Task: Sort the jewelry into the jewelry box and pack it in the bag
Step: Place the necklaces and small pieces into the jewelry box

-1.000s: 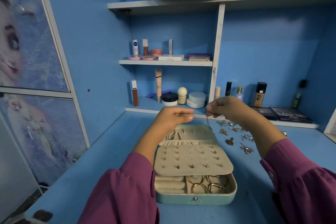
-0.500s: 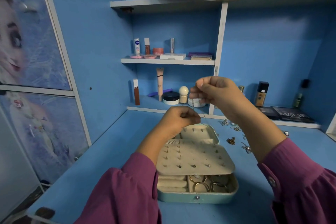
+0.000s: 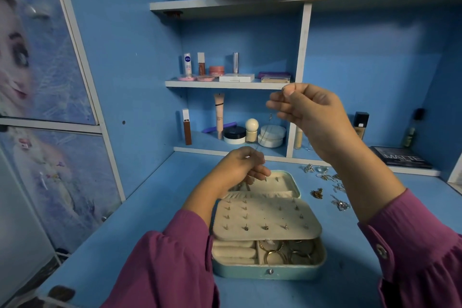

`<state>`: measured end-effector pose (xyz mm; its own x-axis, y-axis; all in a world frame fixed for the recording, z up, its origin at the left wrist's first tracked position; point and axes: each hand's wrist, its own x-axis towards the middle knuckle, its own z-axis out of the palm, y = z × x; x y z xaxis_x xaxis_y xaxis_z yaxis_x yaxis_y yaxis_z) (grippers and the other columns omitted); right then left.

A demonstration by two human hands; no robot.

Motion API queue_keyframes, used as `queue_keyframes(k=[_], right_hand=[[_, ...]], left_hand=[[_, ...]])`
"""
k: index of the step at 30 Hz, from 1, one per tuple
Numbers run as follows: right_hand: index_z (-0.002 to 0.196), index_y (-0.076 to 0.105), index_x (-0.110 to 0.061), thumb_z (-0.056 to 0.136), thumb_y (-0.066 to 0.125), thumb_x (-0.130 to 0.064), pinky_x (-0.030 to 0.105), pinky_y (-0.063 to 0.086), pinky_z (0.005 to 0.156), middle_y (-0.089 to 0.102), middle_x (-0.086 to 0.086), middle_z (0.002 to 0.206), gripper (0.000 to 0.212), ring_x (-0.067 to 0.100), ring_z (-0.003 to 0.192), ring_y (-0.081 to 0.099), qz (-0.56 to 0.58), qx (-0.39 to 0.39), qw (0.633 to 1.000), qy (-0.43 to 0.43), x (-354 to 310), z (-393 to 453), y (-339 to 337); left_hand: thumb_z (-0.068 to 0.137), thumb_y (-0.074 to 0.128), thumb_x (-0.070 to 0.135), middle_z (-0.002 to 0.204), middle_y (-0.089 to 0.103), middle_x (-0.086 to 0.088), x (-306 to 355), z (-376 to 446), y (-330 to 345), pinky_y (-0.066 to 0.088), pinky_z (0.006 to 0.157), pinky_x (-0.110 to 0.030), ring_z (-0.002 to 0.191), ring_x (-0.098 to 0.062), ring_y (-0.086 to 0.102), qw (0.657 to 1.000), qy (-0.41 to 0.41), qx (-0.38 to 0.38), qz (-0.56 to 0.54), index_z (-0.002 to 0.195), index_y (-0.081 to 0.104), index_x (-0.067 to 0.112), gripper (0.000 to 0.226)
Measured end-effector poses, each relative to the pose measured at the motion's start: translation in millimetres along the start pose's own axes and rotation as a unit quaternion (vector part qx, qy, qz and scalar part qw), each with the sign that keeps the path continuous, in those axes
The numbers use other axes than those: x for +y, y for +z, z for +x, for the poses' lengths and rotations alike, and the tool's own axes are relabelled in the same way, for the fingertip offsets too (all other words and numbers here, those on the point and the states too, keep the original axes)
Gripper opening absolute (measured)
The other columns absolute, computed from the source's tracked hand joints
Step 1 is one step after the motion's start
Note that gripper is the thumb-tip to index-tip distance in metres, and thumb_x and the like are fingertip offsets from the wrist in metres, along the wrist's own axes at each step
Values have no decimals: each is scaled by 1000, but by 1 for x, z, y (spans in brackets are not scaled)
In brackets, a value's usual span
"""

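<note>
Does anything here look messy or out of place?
Mostly tidy. The only loose things are small jewelry pieces scattered on the blue desk, right of the open jewelry box, not yet sorted. A thin chain stretches between the raised right hand and the left hand. Nothing looks spilled or broken.

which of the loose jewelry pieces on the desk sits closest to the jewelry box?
The gold piece, just right of the jewelry box lid; the silver pieces lie farther right.
</note>
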<state>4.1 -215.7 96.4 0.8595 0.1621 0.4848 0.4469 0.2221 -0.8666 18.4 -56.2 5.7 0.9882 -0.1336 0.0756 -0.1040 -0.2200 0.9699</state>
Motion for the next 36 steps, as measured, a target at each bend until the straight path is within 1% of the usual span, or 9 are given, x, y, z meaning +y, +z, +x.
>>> queue_keyframes(k=[4, 8, 10, 14, 17, 23, 26, 31, 36], right_hand=[[89, 62, -13, 96, 52, -14, 22, 57, 75, 72, 4, 93, 12, 16, 89, 71, -7, -5, 1000, 11, 2, -1, 2], [89, 62, -12, 96, 51, -13, 22, 57, 76, 71, 5, 93, 12, 17, 90, 71, -7, -1, 1000, 16, 3, 0, 2], [90, 61, -12, 96, 51, -14, 24, 57, 77, 71, 5, 93, 12, 17, 90, 71, -4, 1, 1000, 12, 2, 0, 2], [90, 61, -12, 96, 51, -13, 24, 57, 77, 71, 5, 93, 12, 17, 90, 71, -1, 1, 1000, 13, 2, 0, 2], [90, 61, -11, 96, 51, -13, 25, 56, 78, 71, 6, 93, 12, 17, 90, 71, 0, -4, 1000, 13, 3, 0, 2], [91, 62, -11, 96, 53, -16, 25, 56, 78, 71, 6, 94, 12, 16, 87, 72, -42, -18, 999, 31, 10, 3, -1], [89, 63, -13, 96, 52, -15, 26, 55, 78, 72, 4, 91, 13, 13, 84, 71, -108, -20, 993, 50, 20, 4, -3], [94, 66, -4, 96, 54, -17, 26, 54, 78, 72, 4, 87, 17, 11, 79, 69, -205, -53, 974, 79, 38, 5, -5], [89, 64, -10, 95, 55, -18, 23, 54, 71, 69, -1, 76, 14, 9, 67, 65, -240, -108, 957, 121, 48, 5, -6]], left_hand=[[98, 49, 27, 96, 73, 0, -1, -3, -10, 43, 76, -26, 83, -9, 60, 994, 8, -1, 107, 83, 68, 18, 25], [98, 43, 43, 91, 74, 2, 3, -6, -12, 42, 79, -31, 82, -11, 60, 995, -5, -14, 97, 78, 68, 19, 40], [90, 54, 49, 89, 74, 3, 0, -5, -10, 43, 80, -34, 84, -15, 62, 995, 3, -29, 91, 80, 66, 21, 33], [71, 81, 28, 84, 71, 0, -8, 2, -3, 51, 90, -39, 87, -19, 66, 991, 13, -53, 119, 89, 67, 27, 23], [78, 75, 12, 92, 70, 1, -13, 7, -1, 50, 96, -39, 92, -15, 64, 975, 29, -47, 217, 80, 69, 27, 17], [82, 70, 11, 81, 65, 14, -16, 8, -4, 49, 86, -24, 87, -8, 61, 958, 24, -47, 282, 88, 73, 16, 8], [87, 62, 13, 93, 68, 6, -15, 8, -1, 50, 90, -31, 94, -12, 61, 950, 7, -46, 310, 80, 70, 23, 15], [81, 56, 19, 97, 71, -7, -14, 7, -1, 52, 90, -41, 93, -23, 64, 953, -26, -39, 299, 84, 72, 18, 16], [84, 53, -4, 103, 66, -1, -10, 6, -6, 48, 91, -30, 101, -17, 60, 986, 8, -17, 165, 104, 64, 17, 31]])
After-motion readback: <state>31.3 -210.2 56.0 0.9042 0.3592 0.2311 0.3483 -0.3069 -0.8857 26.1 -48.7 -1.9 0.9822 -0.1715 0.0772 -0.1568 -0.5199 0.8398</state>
